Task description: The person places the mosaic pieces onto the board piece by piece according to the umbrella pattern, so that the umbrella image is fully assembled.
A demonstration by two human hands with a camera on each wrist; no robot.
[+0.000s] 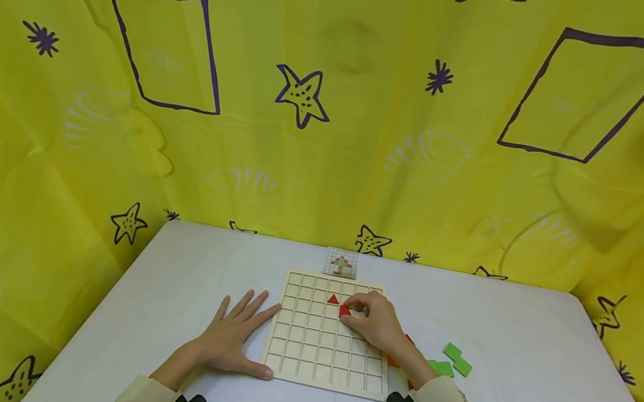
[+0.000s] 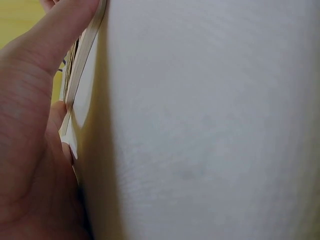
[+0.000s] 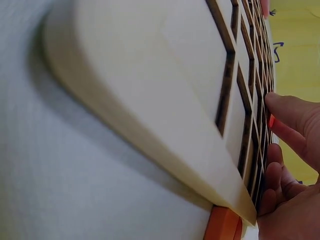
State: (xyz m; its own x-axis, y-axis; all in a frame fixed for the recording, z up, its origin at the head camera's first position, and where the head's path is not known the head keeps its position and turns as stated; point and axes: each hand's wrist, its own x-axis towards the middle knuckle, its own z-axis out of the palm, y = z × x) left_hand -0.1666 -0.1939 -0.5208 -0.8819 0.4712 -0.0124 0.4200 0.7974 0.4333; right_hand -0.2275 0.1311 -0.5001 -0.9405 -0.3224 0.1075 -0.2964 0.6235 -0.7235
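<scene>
1. The white worktop (image 1: 152, 286) carries the grid board (image 1: 292, 350).
2. The left hand (image 1: 226, 339) has a wide grip; its thumb and one fingertip touch the board's left edge.
3. The right hand (image 1: 376, 322) has a narrow grip, which pinches a red piece (image 1: 345, 312) above the board's far half.
4. One red triangle (image 1: 333, 299) lies on the board, just left of this grip.
</scene>
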